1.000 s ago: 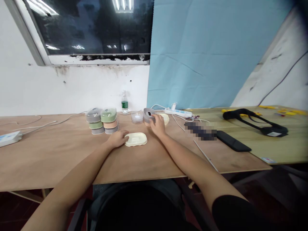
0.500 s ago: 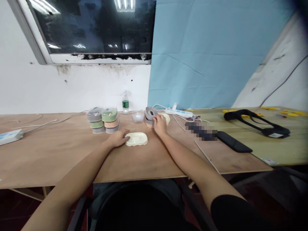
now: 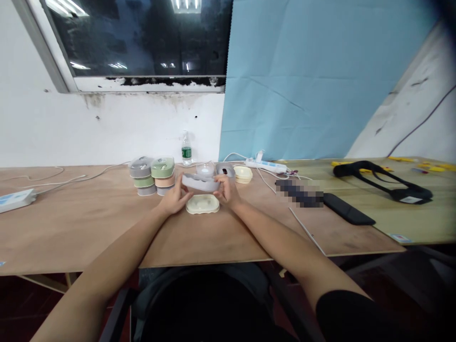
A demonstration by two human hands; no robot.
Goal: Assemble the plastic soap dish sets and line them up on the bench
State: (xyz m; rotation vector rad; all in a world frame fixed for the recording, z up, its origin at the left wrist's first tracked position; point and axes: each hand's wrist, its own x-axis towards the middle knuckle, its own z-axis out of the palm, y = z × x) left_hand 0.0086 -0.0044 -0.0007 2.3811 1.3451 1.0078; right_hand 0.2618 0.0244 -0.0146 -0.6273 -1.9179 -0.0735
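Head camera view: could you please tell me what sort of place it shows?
It looks like a simple indoor workroom, perhaps a makeshift one: a plain wooden table, a white power strip lying on it, and behind them a white wall with stains.

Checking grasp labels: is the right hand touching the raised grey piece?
Touching: the head view shows the right hand gripping the right end of the raised grey piece.
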